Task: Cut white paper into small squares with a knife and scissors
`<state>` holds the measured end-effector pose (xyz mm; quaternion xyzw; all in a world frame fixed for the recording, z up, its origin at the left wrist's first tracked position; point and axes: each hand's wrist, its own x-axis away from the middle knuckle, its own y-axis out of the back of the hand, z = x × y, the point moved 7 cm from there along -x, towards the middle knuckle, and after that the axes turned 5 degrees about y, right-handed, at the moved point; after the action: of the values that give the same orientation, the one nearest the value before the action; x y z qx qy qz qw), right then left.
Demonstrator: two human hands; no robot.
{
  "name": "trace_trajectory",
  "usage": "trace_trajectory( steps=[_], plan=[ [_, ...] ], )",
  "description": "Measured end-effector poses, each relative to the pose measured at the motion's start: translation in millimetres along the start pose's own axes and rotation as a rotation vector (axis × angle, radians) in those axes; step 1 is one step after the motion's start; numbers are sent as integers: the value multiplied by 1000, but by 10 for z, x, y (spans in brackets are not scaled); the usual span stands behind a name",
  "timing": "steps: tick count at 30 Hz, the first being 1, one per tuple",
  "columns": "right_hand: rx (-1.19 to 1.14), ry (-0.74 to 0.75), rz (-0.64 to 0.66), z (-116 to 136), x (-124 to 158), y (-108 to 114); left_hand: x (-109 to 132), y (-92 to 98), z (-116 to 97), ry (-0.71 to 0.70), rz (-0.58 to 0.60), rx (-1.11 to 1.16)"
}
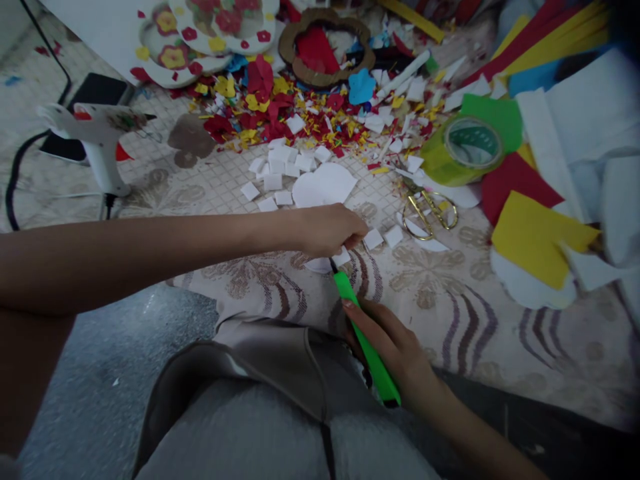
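My right hand (400, 353) is closed round a bright green utility knife (365, 340), its tip pointing up toward a small piece of white foam (341, 257) on the floor mat. My left hand (330, 229) reaches across from the left with its fingers pinched on that white piece, just above the blade tip. Several small white foam squares (280, 170) lie beyond the hand, and a larger white rounded foam shape (324, 183) sits next to them. Two more white squares (383, 237) lie just right of my left hand.
A white glue gun (97, 137) stands at the left with its cable. Gold scissors (430, 208) and a green tape roll (465, 150) lie to the right. Red and yellow paper scraps (280, 107), coloured foam sheets (537, 233) and flower cut-outs (200, 33) crowd the far side.
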<state>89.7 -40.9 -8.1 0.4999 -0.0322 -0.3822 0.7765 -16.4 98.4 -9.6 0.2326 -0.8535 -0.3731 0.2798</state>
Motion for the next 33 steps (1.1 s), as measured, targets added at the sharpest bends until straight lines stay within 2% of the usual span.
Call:
trace_trajectory(
  steps=[14,18,33],
  plan=[
    [-14,-15,58,-22,1,32,11,25,-39,12,8,-11],
    [2,-6,33,-13,20,59,14,16,-43,4,10,-9],
    [-17,-18,88,-59,153,59,37,-2,-49,-1,-52,-39]
  ],
)
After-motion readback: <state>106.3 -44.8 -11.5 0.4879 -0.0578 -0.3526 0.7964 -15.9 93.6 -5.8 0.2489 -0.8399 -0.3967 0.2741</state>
